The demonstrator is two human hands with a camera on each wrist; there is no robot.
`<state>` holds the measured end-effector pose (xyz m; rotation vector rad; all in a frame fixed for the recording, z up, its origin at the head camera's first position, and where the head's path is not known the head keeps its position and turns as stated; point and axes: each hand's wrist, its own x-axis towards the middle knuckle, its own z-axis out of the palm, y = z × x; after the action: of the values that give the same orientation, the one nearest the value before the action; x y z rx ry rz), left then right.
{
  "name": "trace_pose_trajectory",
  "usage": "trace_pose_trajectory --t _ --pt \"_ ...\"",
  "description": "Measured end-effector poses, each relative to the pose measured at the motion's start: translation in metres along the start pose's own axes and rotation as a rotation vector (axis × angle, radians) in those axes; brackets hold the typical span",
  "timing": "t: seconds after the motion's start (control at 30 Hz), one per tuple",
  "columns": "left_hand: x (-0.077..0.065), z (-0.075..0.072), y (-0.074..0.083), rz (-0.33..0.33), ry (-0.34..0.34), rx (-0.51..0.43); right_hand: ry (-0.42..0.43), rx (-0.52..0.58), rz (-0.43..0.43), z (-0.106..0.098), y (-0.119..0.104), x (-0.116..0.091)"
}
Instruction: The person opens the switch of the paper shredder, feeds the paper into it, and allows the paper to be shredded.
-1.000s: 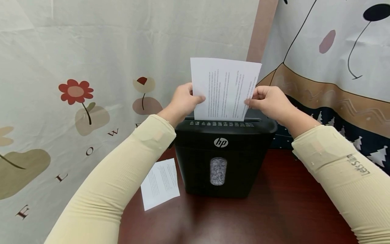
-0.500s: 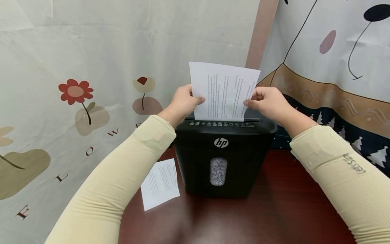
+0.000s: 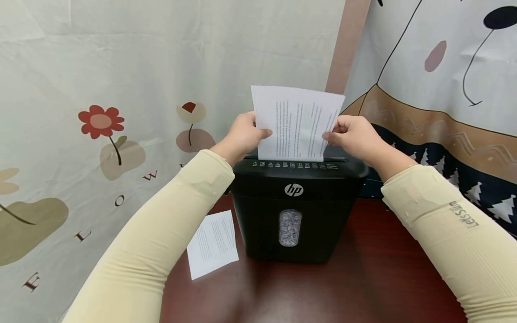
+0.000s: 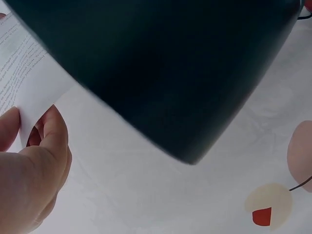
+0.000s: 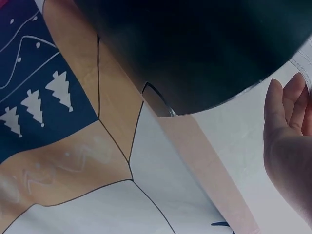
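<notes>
A printed sheet of paper (image 3: pixel 296 121) stands upright with its lower edge in the top slot of a black HP paper shredder (image 3: pixel 262 215). My left hand (image 3: pixel 244 136) pinches the sheet's left edge, thumb on the printed face and fingers behind. On the opposite edge, my right hand (image 3: pixel 355 133) pinches it between thumb and fingers. The left wrist view has the left hand (image 4: pixel 36 170) at the paper (image 4: pixel 36 83), beside the shredder's dark side (image 4: pixel 161 73). At the right border of the right wrist view, the right hand (image 5: pixel 292 136) holds a sliver of the sheet.
A second printed sheet (image 3: pixel 213 244) lies on the dark red table (image 3: pixel 282 291), left of the shredder. Paper shreds (image 3: pixel 290 228) show through the shredder's front window. A printed curtain (image 3: pixel 161 67) hangs close behind and to the left; another patterned cloth (image 3: pixel 444 103) hangs at right.
The sheet's top edge has sunk lower and shifted slightly left, with less of the paper showing above the slot. Both hands keep their pinch; the right forearm has moved slightly left.
</notes>
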<state>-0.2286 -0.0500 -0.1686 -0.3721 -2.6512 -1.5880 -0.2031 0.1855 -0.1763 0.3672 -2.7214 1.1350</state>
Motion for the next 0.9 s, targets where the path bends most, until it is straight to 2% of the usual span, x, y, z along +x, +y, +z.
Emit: trace_pose_trajectory --t 0.23,0.37,0.53,0.73,0.9 --pt "0.002 -0.005 0.002 -0.028 -0.018 0.066 0.000 0.009 -0.007 -0.002 -0.003 0.001" --pt "0.002 -0.006 0.001 -0.044 -0.014 0.099 -0.027 0.010 0.007 0.000 -0.002 0.001" --pt "0.001 -0.006 -0.002 -0.050 0.008 0.060 -0.021 -0.004 0.007 0.004 0.000 0.003" --pt "0.001 -0.010 -0.007 -0.016 0.053 0.025 -0.022 -0.006 0.004 0.006 0.000 0.005" --pt "0.001 -0.011 -0.007 -0.008 0.049 0.019 -0.023 0.002 0.014 0.008 0.001 0.006"
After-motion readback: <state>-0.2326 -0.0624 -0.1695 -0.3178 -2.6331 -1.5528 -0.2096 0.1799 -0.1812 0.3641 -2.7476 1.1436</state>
